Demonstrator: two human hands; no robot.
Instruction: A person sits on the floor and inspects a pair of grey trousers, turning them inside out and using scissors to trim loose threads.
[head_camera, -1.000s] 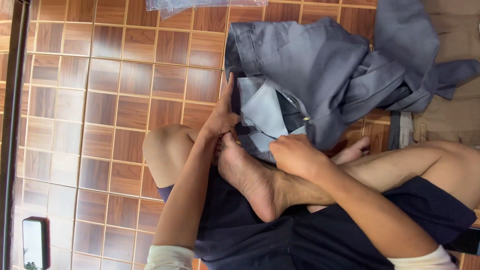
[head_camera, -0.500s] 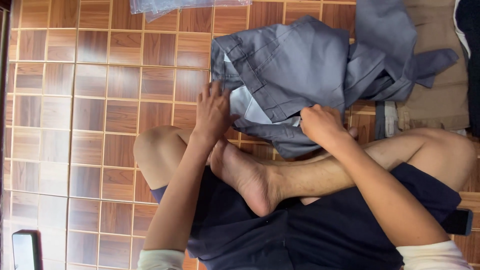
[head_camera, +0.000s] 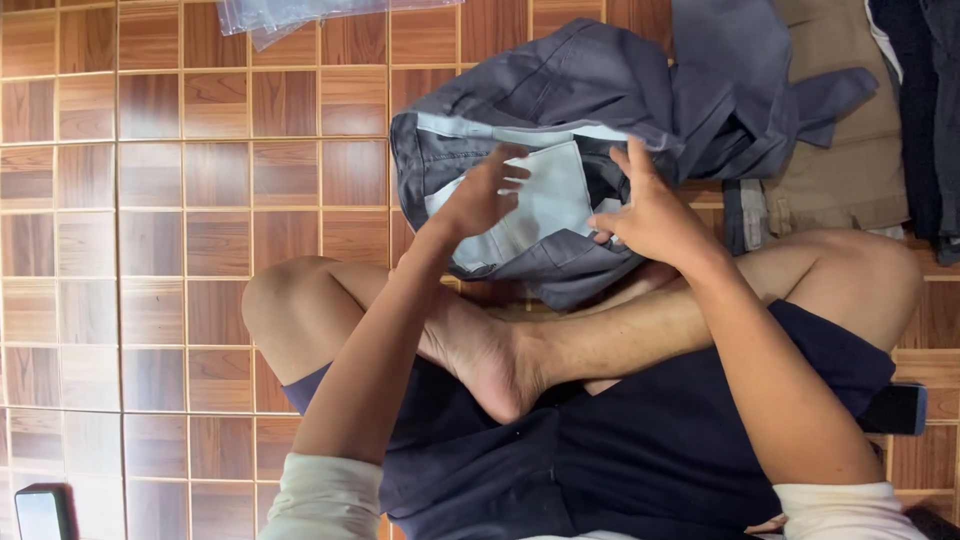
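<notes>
- Left hand (head_camera: 482, 193) spread open, fingertips on pale pocket lining (head_camera: 545, 200) of grey trousers (head_camera: 580, 90).
- Right hand (head_camera: 650, 215) pinching waistband edge beside lining.
- Trousers bunched on wooden parquet floor (head_camera: 200, 180), just beyond crossed legs.

Person seated on the floor, seen from above: dark navy shorts (head_camera: 640, 450) cover the lap; pale cream short sleeves (head_camera: 320, 495) end above the elbows. Forearms, left hand (head_camera: 480, 195), right hand (head_camera: 655, 215), legs and feet bare.
</notes>
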